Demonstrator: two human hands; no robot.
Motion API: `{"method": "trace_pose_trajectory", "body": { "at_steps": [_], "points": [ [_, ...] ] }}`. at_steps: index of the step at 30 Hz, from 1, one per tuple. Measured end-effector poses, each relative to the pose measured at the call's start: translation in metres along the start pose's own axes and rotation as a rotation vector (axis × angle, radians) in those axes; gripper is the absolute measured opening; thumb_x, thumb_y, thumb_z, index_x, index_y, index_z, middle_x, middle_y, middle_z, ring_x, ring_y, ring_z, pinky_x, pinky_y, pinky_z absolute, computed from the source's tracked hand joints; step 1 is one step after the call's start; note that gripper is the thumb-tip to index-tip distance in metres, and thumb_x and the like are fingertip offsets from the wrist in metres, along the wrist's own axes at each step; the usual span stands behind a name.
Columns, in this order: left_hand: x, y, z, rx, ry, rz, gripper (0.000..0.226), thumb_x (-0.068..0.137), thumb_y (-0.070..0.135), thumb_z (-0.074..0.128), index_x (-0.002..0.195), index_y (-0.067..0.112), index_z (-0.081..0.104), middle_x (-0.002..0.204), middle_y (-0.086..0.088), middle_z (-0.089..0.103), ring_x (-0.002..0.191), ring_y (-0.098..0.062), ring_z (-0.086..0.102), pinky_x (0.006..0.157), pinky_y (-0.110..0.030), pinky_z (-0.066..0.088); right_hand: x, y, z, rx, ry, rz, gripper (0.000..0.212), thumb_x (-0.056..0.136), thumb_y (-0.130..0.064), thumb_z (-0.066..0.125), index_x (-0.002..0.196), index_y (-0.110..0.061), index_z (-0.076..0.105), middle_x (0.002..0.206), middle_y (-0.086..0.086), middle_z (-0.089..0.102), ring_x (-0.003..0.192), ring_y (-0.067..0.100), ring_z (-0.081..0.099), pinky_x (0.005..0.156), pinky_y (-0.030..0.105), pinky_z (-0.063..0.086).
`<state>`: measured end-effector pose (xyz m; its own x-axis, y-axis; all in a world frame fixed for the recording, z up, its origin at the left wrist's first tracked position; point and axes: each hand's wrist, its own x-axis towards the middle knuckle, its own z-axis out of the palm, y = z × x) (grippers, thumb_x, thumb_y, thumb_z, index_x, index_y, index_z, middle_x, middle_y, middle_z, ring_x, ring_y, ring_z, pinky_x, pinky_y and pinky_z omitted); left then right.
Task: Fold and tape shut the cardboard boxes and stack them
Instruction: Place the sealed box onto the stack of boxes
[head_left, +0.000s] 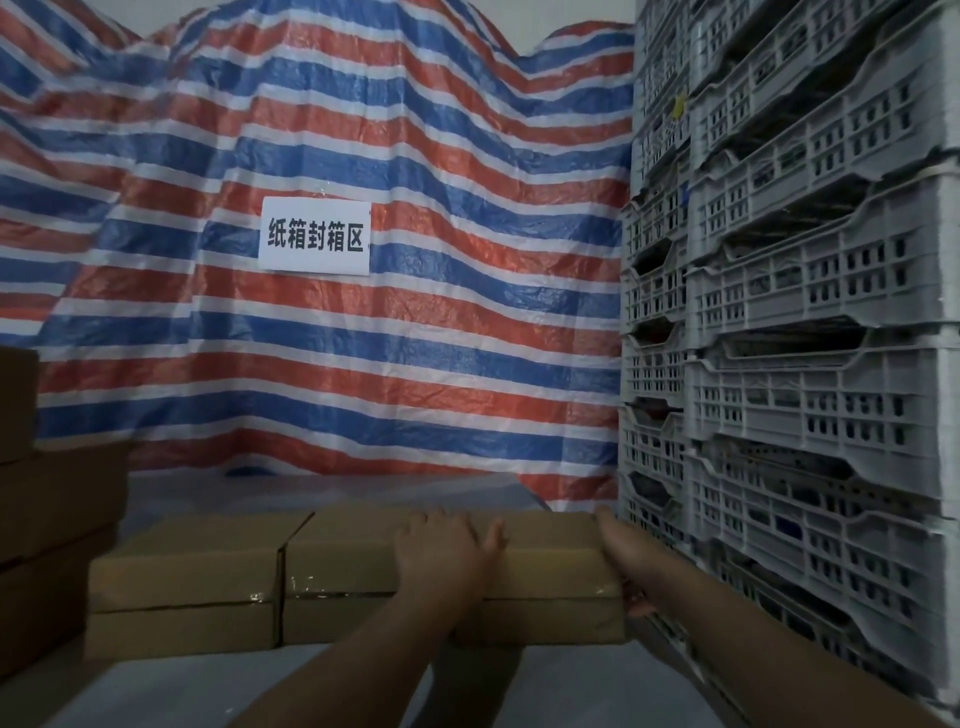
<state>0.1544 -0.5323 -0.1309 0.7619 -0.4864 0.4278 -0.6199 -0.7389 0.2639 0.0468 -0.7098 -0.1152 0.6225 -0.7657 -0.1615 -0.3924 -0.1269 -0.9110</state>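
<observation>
The left hand (441, 551) lies flat, fingers straight, on top of the taped box (545, 561). The right hand (618, 556) runs along the box's three o'clock end, its lower fingers seemingly curled under the edge; likely both are squaring it on the stack. The box sits at six o'clock, atop another box, its long axis from nine to three. A neighbouring stack (187, 582) touches it at nine o'clock; grey crates (810, 291) rise at three.

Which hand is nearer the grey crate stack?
Right. The right hand grips the top box's right end, beside the grey crate stack. The left hand rests flat on that box, farther left.
</observation>
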Motion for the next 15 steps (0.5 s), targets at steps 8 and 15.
{"method": "trace_pose_trajectory", "body": {
  "at_steps": [8, 15],
  "points": [
    [-0.030, -0.011, -0.041, 0.028, 0.053, 0.055, 0.040, 0.101, 0.043, 0.038, 0.133, 0.021, 0.047, 0.133, -0.006, 0.051, 0.122, -0.023, 0.048, 0.107, -0.040, 0.037, -0.042, -0.003, -0.021, -0.007, -0.008, -0.090, 0.056, 0.105, -0.057, 0.022, 0.104, -0.011, 0.054, 0.097, 0.012, 0.060, 0.073, 0.023, 0.058, 0.055, 0.025, 0.047],
    [-0.070, -0.023, -0.127, 0.054, 0.255, 0.123, 0.031, 0.101, 0.041, 0.034, 0.110, 0.020, 0.055, 0.106, -0.003, 0.061, 0.094, -0.019, 0.057, 0.089, -0.038, 0.049, -0.097, -0.038, -0.030, -0.158, 0.073, -0.272, 0.063, 0.108, -0.045, 0.025, 0.142, 0.003, 0.048, 0.138, 0.022, 0.055, 0.124, 0.036, 0.054, 0.105, 0.042, 0.044]
  ]
}}
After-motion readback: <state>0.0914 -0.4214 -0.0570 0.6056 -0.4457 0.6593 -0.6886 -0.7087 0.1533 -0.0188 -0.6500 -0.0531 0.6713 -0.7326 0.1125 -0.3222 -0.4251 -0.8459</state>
